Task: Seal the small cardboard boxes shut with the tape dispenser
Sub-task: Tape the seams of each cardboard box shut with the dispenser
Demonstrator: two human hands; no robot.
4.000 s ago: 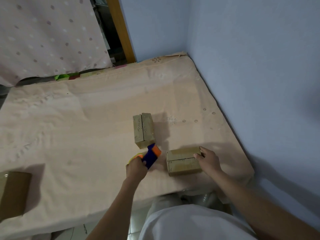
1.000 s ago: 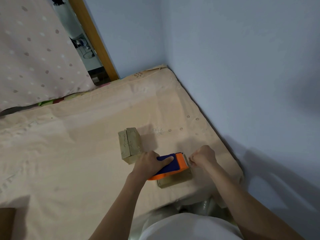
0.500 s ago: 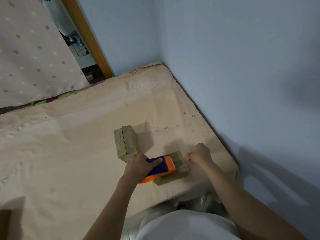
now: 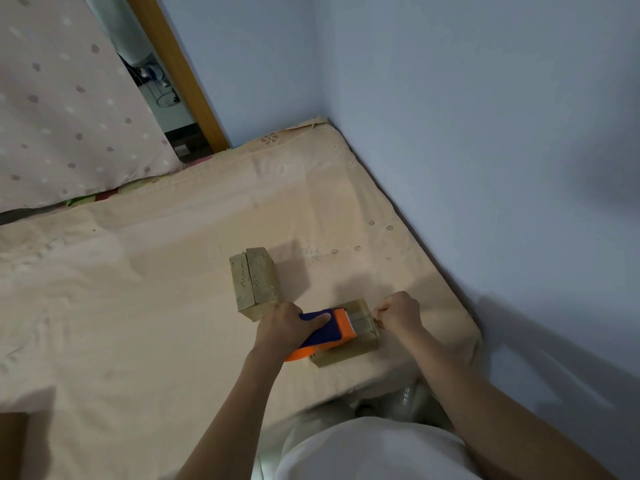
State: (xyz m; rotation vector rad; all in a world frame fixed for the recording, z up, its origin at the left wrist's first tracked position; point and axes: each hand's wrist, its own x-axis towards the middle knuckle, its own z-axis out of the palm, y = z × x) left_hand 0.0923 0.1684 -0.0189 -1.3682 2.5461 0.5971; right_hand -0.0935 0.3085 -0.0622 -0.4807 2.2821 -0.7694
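Two small cardboard boxes lie on the bed. The near box is under my hands near the mattress's front edge. My left hand grips the blue and orange tape dispenser, which lies on top of that box with its orange head toward the right. At the box's right end my right hand is curled, its fingertips pinching at the edge where the tape end lies. The far box stands just behind my left hand, its top flaps meeting along a dark seam.
A beige sheet covers the mattress, which butts against blue walls at the right and back. A dotted pillow leans at the back left. A brown cardboard piece shows at the lower left corner.
My left hand has drawn the dispenser leftward along the near box's top, uncovering more of the right end. My right hand stays at that end.
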